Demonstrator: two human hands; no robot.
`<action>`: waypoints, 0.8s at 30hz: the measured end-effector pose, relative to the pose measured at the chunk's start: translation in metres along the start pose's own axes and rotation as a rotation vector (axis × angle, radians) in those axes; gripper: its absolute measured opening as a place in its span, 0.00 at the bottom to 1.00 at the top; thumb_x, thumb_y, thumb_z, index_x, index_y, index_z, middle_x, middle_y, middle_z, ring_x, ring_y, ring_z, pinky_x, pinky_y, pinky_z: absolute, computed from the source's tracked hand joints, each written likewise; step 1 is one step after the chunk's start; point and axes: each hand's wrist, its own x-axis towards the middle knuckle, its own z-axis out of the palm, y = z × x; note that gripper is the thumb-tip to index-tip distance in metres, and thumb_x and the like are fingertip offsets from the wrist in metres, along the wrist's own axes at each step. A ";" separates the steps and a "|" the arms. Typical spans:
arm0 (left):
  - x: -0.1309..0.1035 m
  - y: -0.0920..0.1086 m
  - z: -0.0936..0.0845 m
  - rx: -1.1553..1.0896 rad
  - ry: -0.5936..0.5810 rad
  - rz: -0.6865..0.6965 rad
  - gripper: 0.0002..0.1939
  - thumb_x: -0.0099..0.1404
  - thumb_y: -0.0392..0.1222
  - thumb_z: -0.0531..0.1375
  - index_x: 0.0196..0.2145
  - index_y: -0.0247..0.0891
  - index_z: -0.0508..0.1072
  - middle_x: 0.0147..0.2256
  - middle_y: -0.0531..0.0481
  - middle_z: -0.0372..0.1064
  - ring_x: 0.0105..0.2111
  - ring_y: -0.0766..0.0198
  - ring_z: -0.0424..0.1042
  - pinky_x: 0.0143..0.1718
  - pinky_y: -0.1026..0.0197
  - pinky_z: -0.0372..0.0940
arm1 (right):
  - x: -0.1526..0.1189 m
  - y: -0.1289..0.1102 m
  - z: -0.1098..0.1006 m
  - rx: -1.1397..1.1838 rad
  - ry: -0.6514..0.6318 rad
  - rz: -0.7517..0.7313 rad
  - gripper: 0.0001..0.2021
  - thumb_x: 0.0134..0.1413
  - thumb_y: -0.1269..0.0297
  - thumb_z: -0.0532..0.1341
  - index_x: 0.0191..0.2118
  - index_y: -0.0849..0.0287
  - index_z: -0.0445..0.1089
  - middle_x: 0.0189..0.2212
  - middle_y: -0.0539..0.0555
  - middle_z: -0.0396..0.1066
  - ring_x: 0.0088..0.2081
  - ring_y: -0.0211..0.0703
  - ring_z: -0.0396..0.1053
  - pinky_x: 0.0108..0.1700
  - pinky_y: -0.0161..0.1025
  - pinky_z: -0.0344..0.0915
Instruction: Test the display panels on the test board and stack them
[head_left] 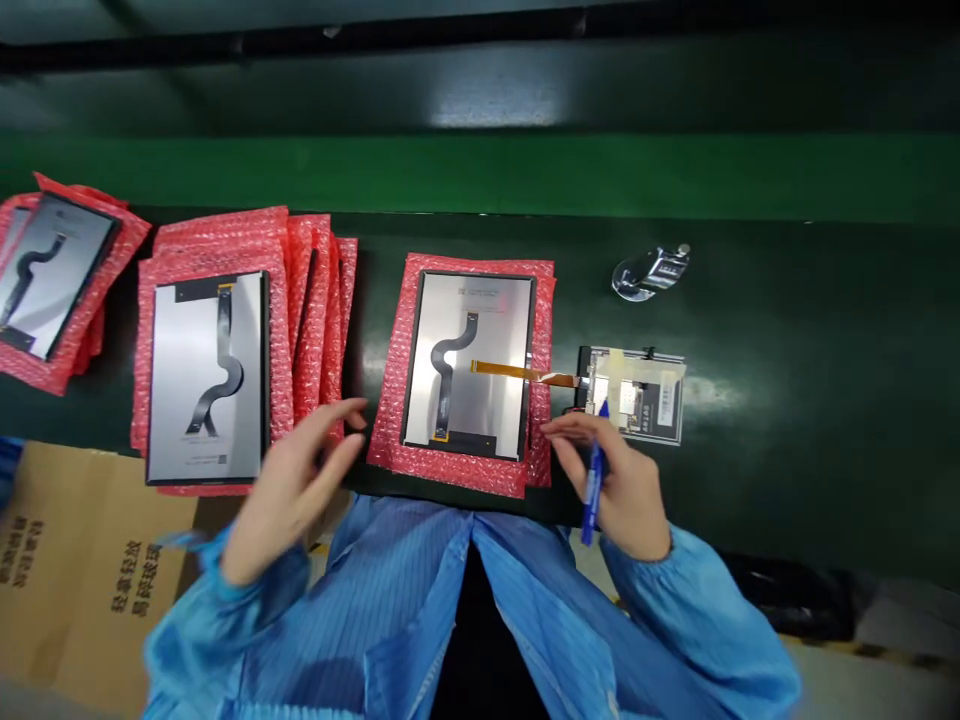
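A display panel lies back up on red bubble wrap in front of me, a black flex cable on its back. An orange ribbon cable reaches over it from a small circuit assembly on the right. My right hand has a blue pen held between its fingers, close to the panel's right edge. Nothing is in my left hand, its thumb and fingers apart, between this panel and another display panel on the left.
Beneath the left panel is a stack of red bubble wrap. Another panel on wrap lies at far left. A shiny metal object stands at the right rear. Cardboard boxes sit below the dark table.
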 end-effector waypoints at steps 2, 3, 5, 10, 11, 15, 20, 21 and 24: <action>0.021 0.004 0.040 0.112 0.011 -0.031 0.23 0.70 0.51 0.53 0.58 0.39 0.65 0.49 0.42 0.71 0.40 0.53 0.73 0.40 0.51 0.66 | -0.012 0.002 0.009 0.001 -0.022 0.044 0.13 0.64 0.64 0.60 0.53 0.53 0.66 0.45 0.54 0.75 0.45 0.45 0.76 0.48 0.44 0.75; 0.030 0.003 0.053 0.148 0.032 -0.054 0.23 0.71 0.51 0.52 0.58 0.36 0.64 0.48 0.41 0.71 0.41 0.51 0.73 0.41 0.51 0.66 | -0.017 0.002 0.014 0.007 -0.015 0.068 0.15 0.64 0.64 0.59 0.55 0.53 0.64 0.48 0.56 0.74 0.47 0.46 0.75 0.49 0.45 0.75; 0.041 -0.001 0.067 0.166 0.038 -0.054 0.19 0.72 0.50 0.50 0.53 0.36 0.67 0.43 0.42 0.73 0.39 0.51 0.74 0.41 0.52 0.65 | -0.022 0.003 0.023 0.030 0.009 0.110 0.18 0.65 0.63 0.59 0.59 0.54 0.61 0.52 0.58 0.72 0.51 0.48 0.74 0.50 0.47 0.76; 0.041 -0.007 0.071 0.162 -0.034 0.070 0.09 0.70 0.46 0.53 0.42 0.40 0.67 0.35 0.48 0.74 0.28 0.57 0.72 0.31 0.58 0.60 | -0.027 0.000 0.033 0.064 0.033 0.135 0.21 0.65 0.61 0.59 0.61 0.53 0.60 0.56 0.58 0.70 0.53 0.49 0.73 0.54 0.50 0.75; 0.042 -0.007 0.072 0.170 -0.019 0.088 0.08 0.70 0.46 0.54 0.42 0.40 0.66 0.35 0.49 0.73 0.27 0.58 0.71 0.30 0.58 0.59 | -0.028 0.000 0.033 0.062 0.031 0.135 0.21 0.65 0.61 0.59 0.62 0.53 0.60 0.56 0.58 0.70 0.54 0.49 0.73 0.54 0.50 0.75; 0.048 -0.010 0.082 0.158 0.000 0.156 0.05 0.67 0.43 0.58 0.36 0.41 0.66 0.29 0.52 0.72 0.24 0.61 0.68 0.29 0.60 0.59 | -0.033 0.003 0.032 0.014 0.028 0.133 0.22 0.65 0.61 0.59 0.63 0.53 0.61 0.57 0.58 0.69 0.55 0.50 0.72 0.57 0.52 0.73; 0.024 0.008 0.068 0.055 0.068 0.139 0.11 0.68 0.43 0.56 0.47 0.40 0.71 0.43 0.46 0.74 0.26 0.63 0.68 0.32 0.58 0.64 | -0.032 0.003 0.023 0.048 0.002 0.145 0.22 0.63 0.57 0.61 0.61 0.48 0.63 0.56 0.58 0.70 0.54 0.55 0.72 0.55 0.58 0.74; 0.014 0.012 0.057 0.000 0.082 0.130 0.15 0.69 0.44 0.55 0.52 0.42 0.70 0.48 0.45 0.73 0.26 0.64 0.67 0.32 0.58 0.65 | -0.030 0.003 0.020 0.058 0.027 0.162 0.22 0.62 0.55 0.61 0.61 0.45 0.64 0.55 0.57 0.71 0.53 0.58 0.73 0.54 0.61 0.73; -0.013 0.008 0.008 -0.151 0.167 0.087 0.15 0.69 0.48 0.57 0.51 0.46 0.73 0.47 0.48 0.74 0.27 0.64 0.68 0.31 0.58 0.67 | -0.023 0.012 0.011 0.039 0.206 0.183 0.22 0.56 0.52 0.64 0.57 0.36 0.67 0.51 0.57 0.73 0.54 0.68 0.70 0.57 0.71 0.66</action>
